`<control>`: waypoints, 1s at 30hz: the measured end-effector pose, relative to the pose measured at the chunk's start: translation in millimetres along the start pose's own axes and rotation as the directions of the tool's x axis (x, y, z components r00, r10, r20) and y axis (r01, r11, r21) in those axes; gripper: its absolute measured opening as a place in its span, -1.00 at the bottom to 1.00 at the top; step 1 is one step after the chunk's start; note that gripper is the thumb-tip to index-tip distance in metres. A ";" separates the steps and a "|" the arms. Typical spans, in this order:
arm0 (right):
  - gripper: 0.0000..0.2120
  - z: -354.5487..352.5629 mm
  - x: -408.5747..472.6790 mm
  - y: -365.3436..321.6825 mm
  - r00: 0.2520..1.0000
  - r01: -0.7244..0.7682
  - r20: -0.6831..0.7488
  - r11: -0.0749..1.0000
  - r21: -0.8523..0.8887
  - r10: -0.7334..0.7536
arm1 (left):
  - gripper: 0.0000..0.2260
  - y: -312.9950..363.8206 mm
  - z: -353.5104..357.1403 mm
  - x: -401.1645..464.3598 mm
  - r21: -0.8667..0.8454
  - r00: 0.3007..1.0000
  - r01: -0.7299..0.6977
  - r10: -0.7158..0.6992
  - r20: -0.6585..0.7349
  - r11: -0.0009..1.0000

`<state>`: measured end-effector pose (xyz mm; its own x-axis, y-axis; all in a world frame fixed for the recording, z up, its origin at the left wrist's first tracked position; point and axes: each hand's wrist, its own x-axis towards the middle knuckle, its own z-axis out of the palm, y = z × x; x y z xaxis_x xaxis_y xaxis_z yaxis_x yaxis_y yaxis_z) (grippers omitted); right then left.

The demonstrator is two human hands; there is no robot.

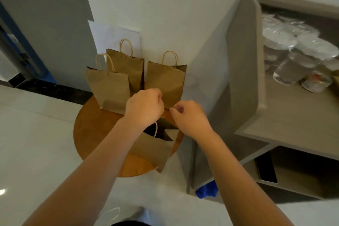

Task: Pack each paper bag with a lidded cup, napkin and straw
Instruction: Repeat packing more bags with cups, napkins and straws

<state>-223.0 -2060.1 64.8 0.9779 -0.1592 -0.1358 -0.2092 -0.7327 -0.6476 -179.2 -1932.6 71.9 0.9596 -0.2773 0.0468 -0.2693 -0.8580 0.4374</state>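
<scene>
My left hand (145, 105) is curled shut and my right hand (189, 115) pinches, but I cannot tell what they grip. They hide the top of the near bag (154, 149) on the stool (88, 130). Three bags (165, 80) stand behind; blurry cups (291, 71) sit on the shelf (293, 115).

Brown paper bags (108, 86); orange-brown round table (88, 134); grey shelf unit (244, 71).

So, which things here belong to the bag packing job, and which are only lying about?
For the job:
- open paper bag under both hands
- three standing paper bags
- clear lids
- clear cup

Lying about:
- dark phone
- blue cloth
- white sheets
- small printed tub
</scene>
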 end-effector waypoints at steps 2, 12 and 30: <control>-0.78 -14.9 -30.3 6.4 0.998 0.055 -0.033 0.998 -0.027 -0.056 | -0.75 25.9 -0.9 -24.4 -0.015 0.999 -0.033 0.032 -0.042 0.999; -0.77 -111.3 -149.3 87.0 0.991 0.028 -0.126 0.991 -0.133 -0.045 | -0.81 152.4 19.6 -117.6 0.021 0.986 -0.163 0.164 -0.042 0.986; -0.49 -250.4 -50.4 151.5 0.863 -0.036 -0.505 0.991 -0.127 -0.033 | -0.79 295.2 59.7 1.1 0.003 0.969 -0.246 0.246 0.020 0.969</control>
<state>-304.9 -2328.7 161.3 0.8487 -0.4469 0.2827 -0.2430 -0.8044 -0.5420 -262.5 -2212.0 147.5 0.8619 -0.4887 0.1350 -0.4977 -0.7647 0.4093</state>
